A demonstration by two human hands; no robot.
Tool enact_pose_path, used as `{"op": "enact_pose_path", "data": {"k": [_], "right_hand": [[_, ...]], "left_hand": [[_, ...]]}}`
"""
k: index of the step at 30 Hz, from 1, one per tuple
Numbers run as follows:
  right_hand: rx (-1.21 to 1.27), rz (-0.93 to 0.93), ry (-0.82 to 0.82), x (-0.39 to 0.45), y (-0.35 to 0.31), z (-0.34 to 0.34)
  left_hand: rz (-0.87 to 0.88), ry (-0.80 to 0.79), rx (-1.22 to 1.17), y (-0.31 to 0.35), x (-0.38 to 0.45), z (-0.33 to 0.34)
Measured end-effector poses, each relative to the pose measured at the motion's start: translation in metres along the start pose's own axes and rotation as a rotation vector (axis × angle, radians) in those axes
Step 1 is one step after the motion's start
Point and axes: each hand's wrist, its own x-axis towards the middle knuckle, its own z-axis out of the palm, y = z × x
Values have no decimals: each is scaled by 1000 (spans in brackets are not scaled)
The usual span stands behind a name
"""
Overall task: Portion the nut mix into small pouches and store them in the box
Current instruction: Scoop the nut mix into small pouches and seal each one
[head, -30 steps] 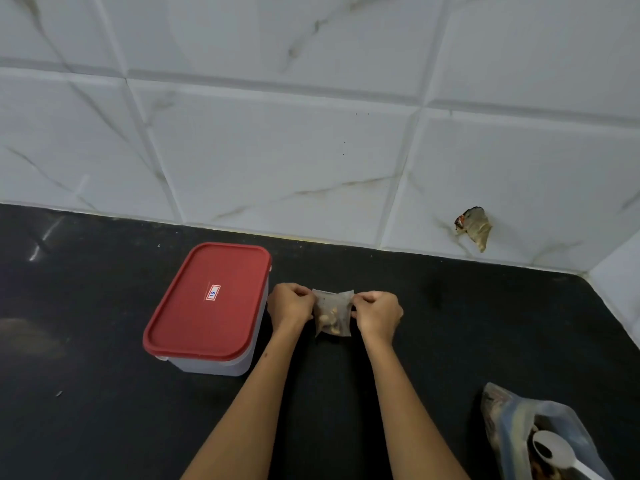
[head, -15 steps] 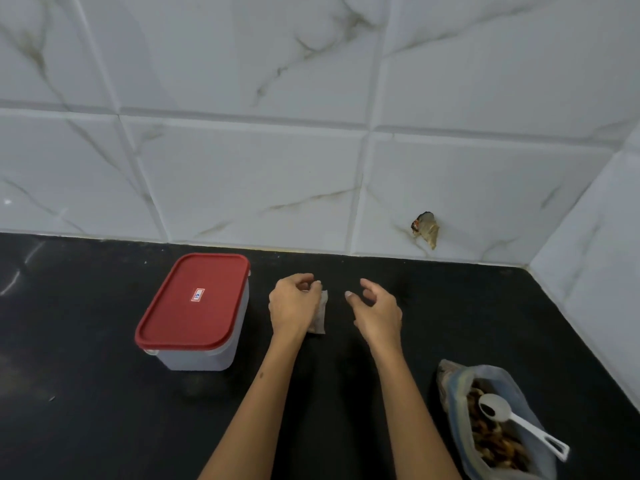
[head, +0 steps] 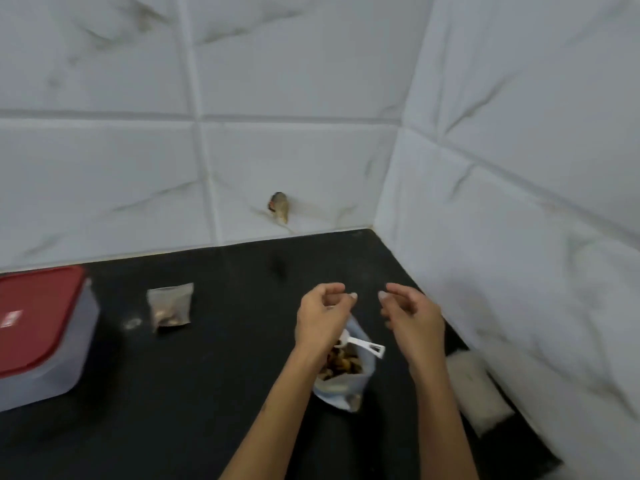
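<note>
You had let go of the filled pouch, left at centre-left on the worktop beside the closed box; both grips empty, left hand and right hand over the nut bag, next portion likely.

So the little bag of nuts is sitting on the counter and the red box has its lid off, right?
Not quite. The head view shows the small pouch of nuts lying on the black counter, but the red lid is on the box, closed.
</note>
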Motion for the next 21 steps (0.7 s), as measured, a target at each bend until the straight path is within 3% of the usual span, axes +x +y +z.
{"op": "enact_pose_path", "data": {"k": [4,7,16,21], "right_hand": [[-141,34,249,3,36,-69],[-319,118,346,1,64,-107],[-661,298,169,-6,100,-120],[-703,285,199,-8,103,-113]], "left_hand": [[-84,-181,-53,-15,-23,67],[-194,-271,-45,-28,-39,104],[-360,-260,-48,-38,-76,149],[-367,-265,-69,-43,-81,159]]}}
